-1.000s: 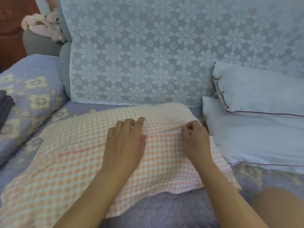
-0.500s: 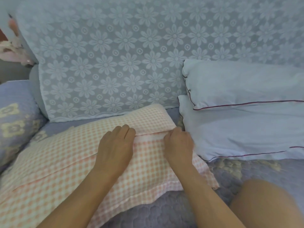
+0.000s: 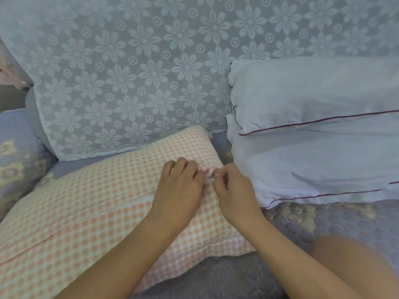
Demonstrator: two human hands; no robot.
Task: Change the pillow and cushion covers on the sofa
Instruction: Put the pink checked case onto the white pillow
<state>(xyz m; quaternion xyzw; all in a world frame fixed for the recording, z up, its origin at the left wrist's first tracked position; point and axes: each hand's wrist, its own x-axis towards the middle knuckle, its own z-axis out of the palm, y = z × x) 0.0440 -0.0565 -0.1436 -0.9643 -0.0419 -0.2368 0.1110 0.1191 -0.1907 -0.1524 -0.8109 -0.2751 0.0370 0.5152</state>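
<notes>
A white lace throw (image 3: 133,83) patterned with daisies drapes the sofa back across the top of the frame, and the quilted lavender sofa seat (image 3: 323,223) runs along the bottom. Two white pillows (image 3: 313,126) with dark red piping sit stacked at the right, while the pink checked pillow (image 3: 86,212) lies from lower left toward the centre, just beside them. At the frame's centre the left hand (image 3: 179,190) rests curled on the checked cover, fingers bent at the seam, and the right hand (image 3: 233,190) pinches a small metal zipper pull (image 3: 210,176) between thumb and fingertips.
</notes>
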